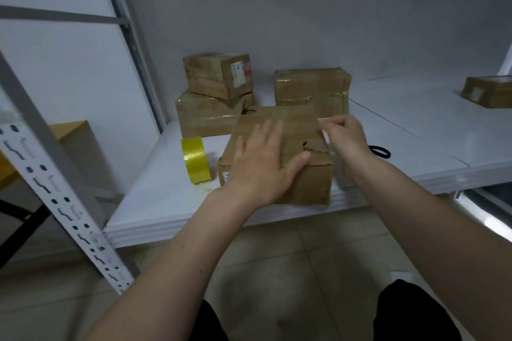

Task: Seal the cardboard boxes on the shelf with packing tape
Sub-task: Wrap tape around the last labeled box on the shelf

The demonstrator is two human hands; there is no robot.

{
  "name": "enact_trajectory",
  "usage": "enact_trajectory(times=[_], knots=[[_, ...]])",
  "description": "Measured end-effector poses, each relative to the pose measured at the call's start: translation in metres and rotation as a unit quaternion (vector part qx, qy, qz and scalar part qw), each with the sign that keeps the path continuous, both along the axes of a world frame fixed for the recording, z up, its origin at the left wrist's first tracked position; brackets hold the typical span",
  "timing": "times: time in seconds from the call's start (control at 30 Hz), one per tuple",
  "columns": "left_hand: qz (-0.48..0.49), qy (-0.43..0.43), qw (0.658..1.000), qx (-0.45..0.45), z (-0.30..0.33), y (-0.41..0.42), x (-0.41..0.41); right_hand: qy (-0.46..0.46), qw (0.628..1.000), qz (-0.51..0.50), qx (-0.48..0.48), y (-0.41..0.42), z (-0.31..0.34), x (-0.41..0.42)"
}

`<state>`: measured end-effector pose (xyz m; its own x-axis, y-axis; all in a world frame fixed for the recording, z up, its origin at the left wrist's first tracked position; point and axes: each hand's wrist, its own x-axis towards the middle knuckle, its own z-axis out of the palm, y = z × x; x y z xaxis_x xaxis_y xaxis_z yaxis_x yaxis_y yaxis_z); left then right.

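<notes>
A brown cardboard box (310, 183) sits near the front edge of the white shelf (166, 196). My left hand (263, 160) lies flat on its top with the fingers spread. My right hand (343, 133) is at the box's right top edge, fingers curled and pinching a thin clear strip of tape (325, 137) against it. A yellow tape roll (195, 159) stands on edge on the shelf, left of the box. The box top shows a torn seam (307, 147) near my left fingertips.
Behind the box stand two stacked boxes (219, 91) at the left and another taped box (313, 91) at the right. Black scissors (381, 151) lie behind my right wrist. A further box (487, 93) sits far right. A perforated shelf upright (55, 188) slants at the left.
</notes>
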<state>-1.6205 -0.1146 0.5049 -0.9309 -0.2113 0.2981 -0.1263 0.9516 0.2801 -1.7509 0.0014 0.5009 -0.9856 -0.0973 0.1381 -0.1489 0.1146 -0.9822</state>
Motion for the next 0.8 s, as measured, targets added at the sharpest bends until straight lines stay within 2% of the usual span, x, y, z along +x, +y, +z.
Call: enact_trajectory(times=[0.07,0.13,0.2,0.27,0.37,0.5,0.63,0.8], knots=[[0.073,0.135,0.988,0.008,0.002,-0.020,0.007,0.084,0.995,-0.041,0.025,-0.001,0.013,0.007],[0.147,0.251,0.956,0.041,0.000,-0.044,0.014,0.174,0.983,-0.033,0.038,-0.010,0.028,0.022],[0.215,0.304,0.920,0.122,-0.008,-0.064,0.019,0.251,0.966,0.003,0.061,-0.024,0.039,0.044],[0.275,0.298,0.888,0.216,-0.023,-0.078,0.023,0.290,0.953,0.045,0.078,-0.041,0.043,0.065],[0.299,0.221,0.865,0.336,-0.051,-0.094,0.022,0.272,0.951,0.123,0.077,-0.062,0.038,0.089],[0.259,0.198,0.883,0.339,-0.066,-0.103,0.021,0.263,0.946,0.167,0.091,-0.075,0.029,0.101],[0.153,0.191,0.849,0.469,-0.065,-0.118,0.024,0.258,0.946,0.175,0.091,-0.075,0.028,0.102],[0.086,0.209,0.895,0.384,-0.066,-0.120,0.038,0.267,0.941,0.185,0.091,-0.079,0.031,0.099]])
